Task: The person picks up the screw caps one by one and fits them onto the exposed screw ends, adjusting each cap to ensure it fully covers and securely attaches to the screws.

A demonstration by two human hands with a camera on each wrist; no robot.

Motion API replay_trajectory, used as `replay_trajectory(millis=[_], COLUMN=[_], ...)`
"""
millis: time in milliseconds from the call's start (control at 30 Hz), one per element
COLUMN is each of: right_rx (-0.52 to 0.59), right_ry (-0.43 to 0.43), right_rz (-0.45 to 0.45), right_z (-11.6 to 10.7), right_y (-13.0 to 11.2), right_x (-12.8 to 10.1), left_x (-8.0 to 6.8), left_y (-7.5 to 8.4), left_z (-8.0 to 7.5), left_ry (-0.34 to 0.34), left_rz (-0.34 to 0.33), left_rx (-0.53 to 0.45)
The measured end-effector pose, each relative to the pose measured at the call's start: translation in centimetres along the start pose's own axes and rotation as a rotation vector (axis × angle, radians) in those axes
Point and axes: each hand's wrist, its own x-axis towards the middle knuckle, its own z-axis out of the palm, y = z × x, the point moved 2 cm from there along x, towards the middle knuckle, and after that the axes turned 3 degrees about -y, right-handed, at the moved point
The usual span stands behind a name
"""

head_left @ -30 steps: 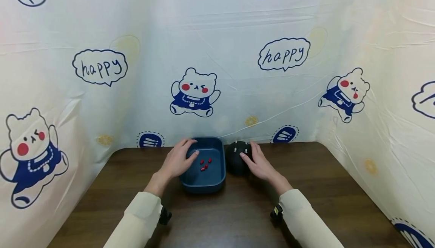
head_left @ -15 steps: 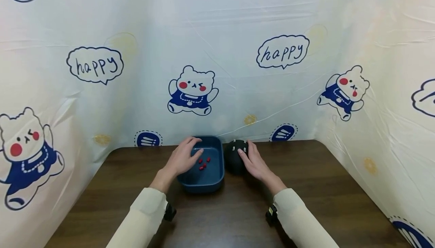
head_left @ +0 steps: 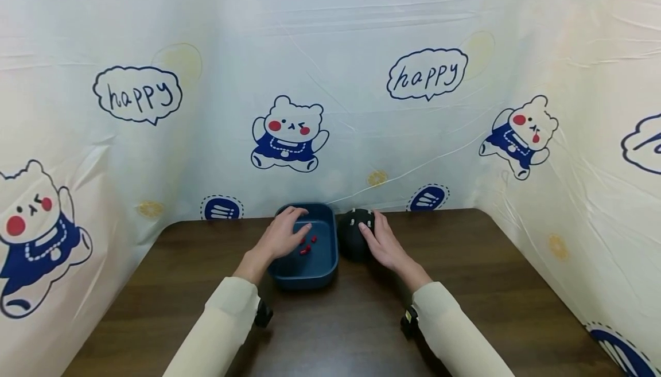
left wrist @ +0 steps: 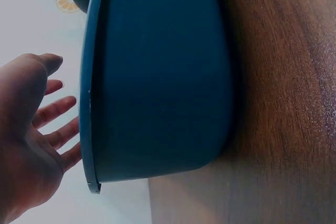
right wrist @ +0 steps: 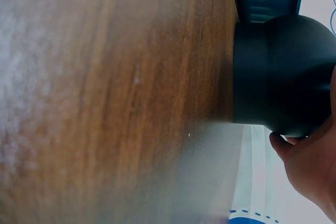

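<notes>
— Left hand first: where is it?

— Over the near-left part of the blue tray, fingers spread and fairly straight above the tray's hollow, holding nothing. Several small red pieces lie on the tray floor just beside the fingertips — whether a finger touches one, I cannot tell.

— And the right hand?

— It rests on the right side of the black bowl, fingers lying over the rim with the thumb against the outer wall; the hold looks loose, laid on rather than clamped. A few small pale bits show at the bowl's top, too small to name.

— How do the two vessels stand?

— Side by side at the far edge of the dark wooden table, touching or nearly so — the tray on the left, the bowl on the right.

— Any writing?

— On the printed curtain behind, speech bubbles read "happy", twice in view, among cartoon bears in blue outfits and lemon slices. Both sleeves are cream.
</notes>
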Motion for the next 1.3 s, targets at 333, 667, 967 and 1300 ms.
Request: replay_trajectory(millis=[333,667,967,1300], right_rx=[0.002,-0.001,-0.008,-0.015], right_ry=[-0.005,-0.007,-0.017,-0.018], right_rz=[0.014,0.003,0.0,-0.006], right_z=[0.3,0.3,-0.1,-0.2], right_y=[0.2,0.2,-0.2,-0.1], right_x=[-0.2,-0.2,-0.2,0.0], left_x=[0.5,1.0,1.5,1.5], left_y=[-0.5,-0.7,-0.8,-0.8], left_z=[0.5,1.0,1.3,2.0], left_ry=[-0.055,-0.127,-0.177,-0.248], left_rz=[-0.051,-0.081,-0.081,-0.12], left_rx=[0.021,0.028,0.005,-0.011])
